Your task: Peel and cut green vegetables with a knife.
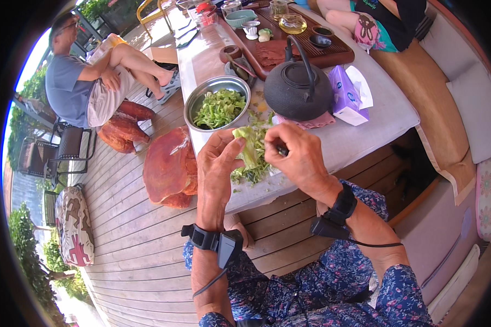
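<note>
My left hand (217,163) holds a pale green leafy vegetable piece (248,148) between thumb and fingers. Close to its right side, my right hand (298,157) has its fingers curled, with a small dark thing (282,150) partly showing in them; what it is cannot be told. Loose green leaves and scraps (251,173) lie on the table under both hands. Just beyond my left hand stands a metal bowl (189,115) holding torn greens (221,108). A black cast-iron kettle (296,90) rests on a pink cloth (325,122) beyond my right hand.
Right of the kettle is a purple tissue box (345,96). A wooden tea tray (331,57) with cups and a glass pitcher (292,24) lies farther back. A wooden stool (167,167) stands left of the table (384,118). A person (69,81) sits at left, another at upper right.
</note>
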### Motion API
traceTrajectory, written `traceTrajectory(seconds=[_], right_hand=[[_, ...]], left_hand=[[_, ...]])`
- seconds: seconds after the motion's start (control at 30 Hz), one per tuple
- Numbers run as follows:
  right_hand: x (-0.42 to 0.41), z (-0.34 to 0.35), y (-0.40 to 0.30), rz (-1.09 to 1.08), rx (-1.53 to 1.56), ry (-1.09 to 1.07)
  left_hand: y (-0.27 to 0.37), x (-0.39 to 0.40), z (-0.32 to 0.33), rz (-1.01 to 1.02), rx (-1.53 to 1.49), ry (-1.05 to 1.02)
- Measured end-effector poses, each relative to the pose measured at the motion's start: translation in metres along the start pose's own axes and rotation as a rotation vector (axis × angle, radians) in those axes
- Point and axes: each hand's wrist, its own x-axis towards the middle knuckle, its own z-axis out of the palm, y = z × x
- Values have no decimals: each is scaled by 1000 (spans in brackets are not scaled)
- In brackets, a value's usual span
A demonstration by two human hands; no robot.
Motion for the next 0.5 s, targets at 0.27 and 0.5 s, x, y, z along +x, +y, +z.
traceTrajectory(seconds=[0.27, 0.5], right_hand=[[7, -14, 13, 352, 261, 49], [6, -4, 14, 328, 112, -44]], left_hand=[[9, -1, -10, -15, -327, -111], [7, 0, -7, -29, -381, -131]])
